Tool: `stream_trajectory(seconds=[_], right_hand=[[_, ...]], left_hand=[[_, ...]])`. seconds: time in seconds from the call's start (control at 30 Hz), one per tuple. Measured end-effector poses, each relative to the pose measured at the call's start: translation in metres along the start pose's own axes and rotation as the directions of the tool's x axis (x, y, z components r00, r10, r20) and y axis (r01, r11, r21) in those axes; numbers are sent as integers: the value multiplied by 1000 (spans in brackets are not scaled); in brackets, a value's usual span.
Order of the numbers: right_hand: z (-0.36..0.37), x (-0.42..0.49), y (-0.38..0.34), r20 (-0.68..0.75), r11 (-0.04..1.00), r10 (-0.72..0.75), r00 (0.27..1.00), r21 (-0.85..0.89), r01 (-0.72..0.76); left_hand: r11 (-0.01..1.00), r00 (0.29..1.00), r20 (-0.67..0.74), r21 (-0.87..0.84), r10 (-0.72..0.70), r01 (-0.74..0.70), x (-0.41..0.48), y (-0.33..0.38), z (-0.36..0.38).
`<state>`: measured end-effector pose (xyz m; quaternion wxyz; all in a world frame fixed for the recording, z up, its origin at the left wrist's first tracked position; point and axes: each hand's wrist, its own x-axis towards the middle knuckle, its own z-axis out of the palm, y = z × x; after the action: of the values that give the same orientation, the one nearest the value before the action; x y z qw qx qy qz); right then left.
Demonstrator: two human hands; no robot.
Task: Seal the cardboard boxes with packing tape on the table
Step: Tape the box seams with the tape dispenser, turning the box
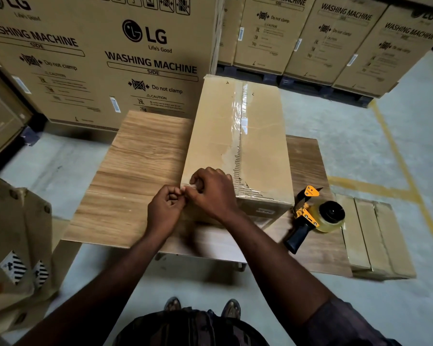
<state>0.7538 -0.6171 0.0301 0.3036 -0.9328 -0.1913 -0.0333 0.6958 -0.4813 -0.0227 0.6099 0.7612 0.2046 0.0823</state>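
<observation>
Left edge: a tan carton with striped black-and-white labels (15, 245) stands beside the surface.
Surface: a pale wood-grain tabletop (135, 166) carries the box and the dispenser.
Left hand (165, 211): its fingers are curled tight, pinching a small scrap of clear tape (186, 189).
Right hand (214, 193): its fingers are curled, pinching the same scrap at the box's near left top corner.
Box: a long brown cardboard box (263, 146) lies on the surface with its flaps closed. A glossy clear tape strip (239, 113) runs along the far part of the seam.
Dispenser: a yellow-and-black tape gun (315, 216) lies just right of the box, with no hand on it.
</observation>
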Motion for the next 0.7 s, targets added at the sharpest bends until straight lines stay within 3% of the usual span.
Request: stream_trajectory(seconds=[0.1,0.23,0.33,0.4,0.43,0.57,0.7], right_hand=[[12,1,-12,-20,998,-18,1000,-62,17],[18,-3,-9,-49,997,-21,999,-74,18],[17,-4,-4,-18,995,-50,999,-85,48],[15,-4,-3,6,995,-54,999,-86,54],[14,-4,-2,15,995,-56,998,-83,57],[12,-5,-1,13,999,-45,999,-29,46],[16,-5,-5,-30,999,-32,999,-42,31]], left_hand=[[985,997,10,152,82,-83,-4,-4,1],[968,992,25,215,123,-125,-4,0,-3],[942,972,233,328,-11,-68,9,-7,-16],[897,896,409,441,-170,-31,16,-12,-25],[891,888,421,454,-184,-31,17,-11,-27],[954,986,168,291,17,-66,20,5,-26],[989,977,200,146,-66,37,26,0,-16]])
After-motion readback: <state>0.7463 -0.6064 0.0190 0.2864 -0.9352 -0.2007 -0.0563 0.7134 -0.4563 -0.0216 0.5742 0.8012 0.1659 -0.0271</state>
